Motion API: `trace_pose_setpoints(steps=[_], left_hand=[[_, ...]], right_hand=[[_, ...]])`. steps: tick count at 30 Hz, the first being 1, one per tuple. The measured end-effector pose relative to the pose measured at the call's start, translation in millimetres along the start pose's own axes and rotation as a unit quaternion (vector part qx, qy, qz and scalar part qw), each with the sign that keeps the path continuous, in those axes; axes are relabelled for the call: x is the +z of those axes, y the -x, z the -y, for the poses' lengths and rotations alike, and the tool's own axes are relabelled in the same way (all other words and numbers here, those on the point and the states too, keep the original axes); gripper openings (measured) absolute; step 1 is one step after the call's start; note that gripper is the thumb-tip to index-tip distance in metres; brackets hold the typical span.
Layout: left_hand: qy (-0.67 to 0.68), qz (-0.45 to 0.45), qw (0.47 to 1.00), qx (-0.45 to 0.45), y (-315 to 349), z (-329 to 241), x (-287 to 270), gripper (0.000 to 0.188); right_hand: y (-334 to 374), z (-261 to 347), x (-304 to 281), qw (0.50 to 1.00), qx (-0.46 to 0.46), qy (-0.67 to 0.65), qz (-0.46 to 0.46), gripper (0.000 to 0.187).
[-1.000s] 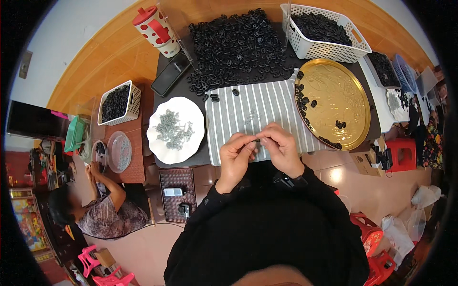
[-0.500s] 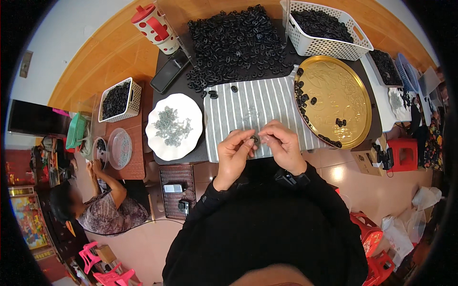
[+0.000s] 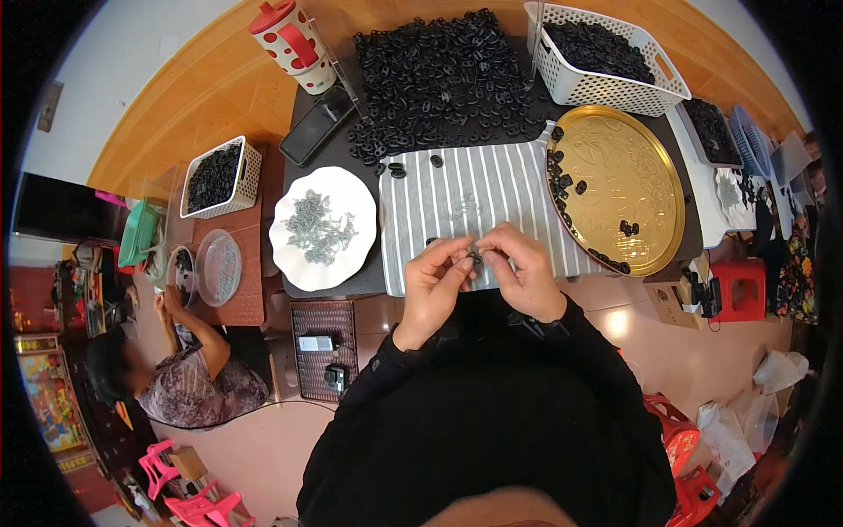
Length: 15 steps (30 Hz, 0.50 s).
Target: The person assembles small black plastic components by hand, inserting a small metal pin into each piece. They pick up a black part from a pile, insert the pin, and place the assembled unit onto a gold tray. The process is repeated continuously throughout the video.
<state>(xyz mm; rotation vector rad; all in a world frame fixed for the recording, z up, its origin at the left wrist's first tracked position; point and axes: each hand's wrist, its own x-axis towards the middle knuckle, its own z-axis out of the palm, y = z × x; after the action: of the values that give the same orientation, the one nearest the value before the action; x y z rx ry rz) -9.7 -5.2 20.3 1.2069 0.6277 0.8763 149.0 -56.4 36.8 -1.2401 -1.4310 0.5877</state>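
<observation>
Your fingertips meet at a dark part (image 3: 475, 258)

Your left hand (image 3: 430, 283), nearly closed, pinches the dark part between thumb and forefinger, above the near edge of a striped cloth (image 3: 518, 193). Your right hand (image 3: 531, 277) meets it there, thumb and forefinger drawn close; whether they grip or merely touch it cannot be told. At your left, a white plate (image 3: 364, 230) bears small grey pieces. At your right, black parts (image 3: 559, 180) line the left rim of a gold tray (image 3: 623, 171). Beyond the cloth spreads a black heap (image 3: 439, 79), near a white basket (image 3: 606, 94).
</observation>
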Motion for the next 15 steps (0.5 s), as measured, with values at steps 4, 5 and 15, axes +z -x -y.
trace_pose_setpoints(steps=[4,5,15], left_hand=[[-0.001,0.003,1.0,0.004,0.3,0.6,-0.1,0.03],[-0.002,0.003,1.0,0.003,0.3,1.0,-0.2,0.03],[-0.048,-0.011,0.998,0.039,3.6,-0.1,2.9,0.029]], right_hand=[[-0.9,0.0,-0.3,0.999,-0.02,0.024,0.01,0.017],[-1.3,0.7,-0.5,0.999,-0.025,0.022,0.01,0.017],[-4.5,1.7,2.8,0.999,-0.046,0.019,0.023,0.018]])
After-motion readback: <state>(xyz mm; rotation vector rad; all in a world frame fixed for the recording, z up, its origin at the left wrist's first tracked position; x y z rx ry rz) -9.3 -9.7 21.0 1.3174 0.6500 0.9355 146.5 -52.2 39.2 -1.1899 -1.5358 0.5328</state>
